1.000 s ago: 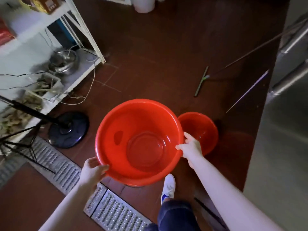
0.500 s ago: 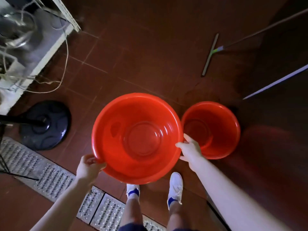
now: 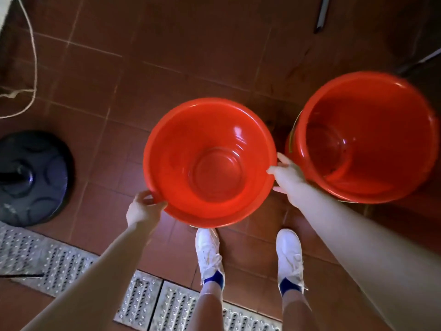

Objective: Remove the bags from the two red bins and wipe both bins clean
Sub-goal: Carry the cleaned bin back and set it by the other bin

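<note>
My left hand (image 3: 143,209) and right hand (image 3: 287,177) clamp the wide bin's (image 3: 207,102) rim; it looks empty, so wiping needs one hand freed.

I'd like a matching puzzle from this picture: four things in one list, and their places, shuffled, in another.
Things:
1. red basin
2. red bucket
3. black round base
4. metal floor grate

Places:
A. at the left edge, halfway up
B. held at its rim by the left hand and right hand
C. along the bottom, under the left forearm
D. standing at the far right

Pairs: 1-B, 2-D, 3-A, 4-C
</note>
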`<state>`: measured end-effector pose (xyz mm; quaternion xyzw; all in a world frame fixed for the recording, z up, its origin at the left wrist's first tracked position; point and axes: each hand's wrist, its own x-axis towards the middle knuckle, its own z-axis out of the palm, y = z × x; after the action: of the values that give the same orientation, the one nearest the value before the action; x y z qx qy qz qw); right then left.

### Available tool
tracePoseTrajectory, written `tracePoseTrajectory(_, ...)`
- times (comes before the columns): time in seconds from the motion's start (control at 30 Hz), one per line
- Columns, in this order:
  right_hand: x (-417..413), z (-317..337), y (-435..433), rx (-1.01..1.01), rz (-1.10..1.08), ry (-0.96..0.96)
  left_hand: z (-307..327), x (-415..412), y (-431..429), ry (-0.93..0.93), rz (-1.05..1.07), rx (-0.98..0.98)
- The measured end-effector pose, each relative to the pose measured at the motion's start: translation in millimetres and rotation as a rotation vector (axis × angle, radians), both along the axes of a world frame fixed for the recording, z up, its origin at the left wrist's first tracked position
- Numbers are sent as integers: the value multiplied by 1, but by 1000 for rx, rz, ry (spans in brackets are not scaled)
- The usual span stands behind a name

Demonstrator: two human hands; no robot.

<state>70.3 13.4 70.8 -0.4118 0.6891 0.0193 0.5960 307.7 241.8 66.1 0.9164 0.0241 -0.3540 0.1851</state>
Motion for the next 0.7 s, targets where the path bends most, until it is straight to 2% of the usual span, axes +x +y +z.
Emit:
tracePoseTrajectory(0.07,-6,-8,0,3,51,-15,-5,-6,-5,-35,-69,86)
tracePoseTrajectory(0.23,-26,5,-4,55,94,-89,8,-30,-17,28,-192,174)
tracePoseTrajectory(0.33,-53,23,-12,8,79,-67,29,-53,-36,-56,-335,156)
tracePoseTrajectory(0.4,-81,34,-23,-83,75,24,43,-72,-58,-96,-423,68)
tracePoseTrajectory(0.53,-155,45,-55,-247,39,338,61,-118,-124,-52,-555,-118)
tracePoseTrajectory(0.7,-233,30,-89,-216,-39,519,42,-183,-212,128,-575,-181)
